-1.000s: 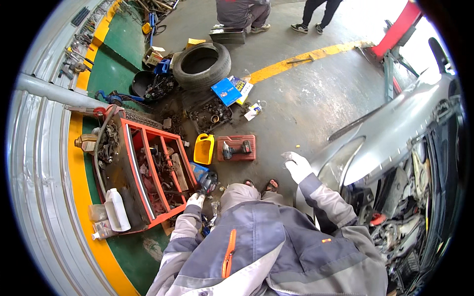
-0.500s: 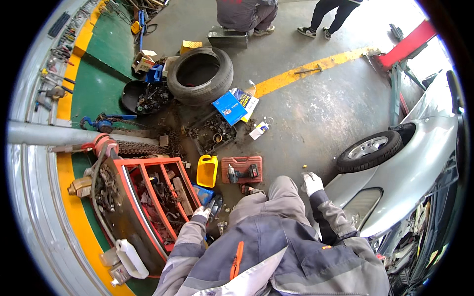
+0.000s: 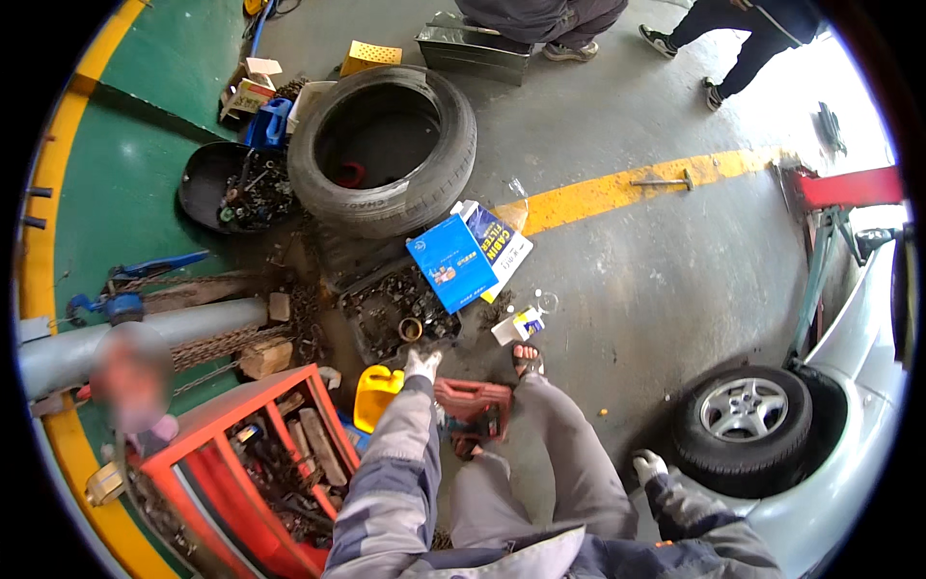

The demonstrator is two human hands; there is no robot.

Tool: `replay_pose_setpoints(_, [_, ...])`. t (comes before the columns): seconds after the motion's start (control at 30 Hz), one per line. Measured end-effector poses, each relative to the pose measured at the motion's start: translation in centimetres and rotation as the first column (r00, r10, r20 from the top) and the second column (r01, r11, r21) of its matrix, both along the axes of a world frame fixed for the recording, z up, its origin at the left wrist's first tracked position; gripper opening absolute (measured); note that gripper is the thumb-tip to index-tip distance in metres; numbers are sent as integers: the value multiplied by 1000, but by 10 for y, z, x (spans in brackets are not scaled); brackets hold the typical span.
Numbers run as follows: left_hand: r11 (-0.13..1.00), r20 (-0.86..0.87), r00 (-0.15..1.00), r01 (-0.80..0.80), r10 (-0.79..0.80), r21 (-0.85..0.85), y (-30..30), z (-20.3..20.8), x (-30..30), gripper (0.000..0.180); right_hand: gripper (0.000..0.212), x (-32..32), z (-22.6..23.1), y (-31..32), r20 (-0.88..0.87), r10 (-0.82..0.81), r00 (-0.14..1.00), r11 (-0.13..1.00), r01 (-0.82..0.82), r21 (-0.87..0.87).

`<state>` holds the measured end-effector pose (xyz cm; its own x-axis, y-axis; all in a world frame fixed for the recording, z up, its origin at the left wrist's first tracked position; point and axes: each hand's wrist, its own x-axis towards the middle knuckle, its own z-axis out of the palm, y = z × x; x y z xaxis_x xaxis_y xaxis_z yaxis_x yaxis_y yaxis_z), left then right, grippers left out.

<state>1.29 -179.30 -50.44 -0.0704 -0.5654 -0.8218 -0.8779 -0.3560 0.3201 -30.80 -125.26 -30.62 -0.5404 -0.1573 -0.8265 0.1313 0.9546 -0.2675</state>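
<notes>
My left hand [image 3: 422, 366], in a pale glove, reaches forward with its fingers apart. It is at the near edge of a black tray [image 3: 365, 326] full of dirty small parts and appears to hold nothing. My right hand [image 3: 648, 466], also gloved, is low beside the silver car [image 3: 849, 454] and its front wheel [image 3: 743, 415]. Its fingers look curled in; what they hold, if anything, is hidden. A red tool case [image 3: 473, 398] lies between my feet, partly covered by my left arm. Close to my left forearm stands a yellow cut-open jug [image 3: 374, 398].
A red tool cabinet [image 3: 231, 425] with cluttered compartments stands at my left. Ahead are a large tyre [image 3: 307, 145], a blue box [image 3: 449, 261], a black basin of parts [image 3: 203, 188] and a hammer [image 3: 661, 181]. Two people are at the far side, near a metal box [image 3: 473, 60].
My left hand has moved forward from beside the red cabinet to the tray. My view has shifted, and one foot has come forward. My right hand stays low near the car.
</notes>
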Motion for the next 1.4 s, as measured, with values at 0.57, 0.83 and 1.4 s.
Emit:
replay_pose_setpoints(0.57, [589,-722,174,-717,669,373,-108,-166,-189,49,35,9,-56,49,124,-55,991,946,12,325])
replay_pose_setpoints(0.83, [834,-683,651,136,331,534,101,245,-267,58,64,-26,44,-120,-304,-472,828,876,400,-271])
replay_pose_setpoints(1.4, [768,-957,168,635,-239,-81,278,578,-162,48,74,198,399,-81,312,-698,644,-33,407,-913])
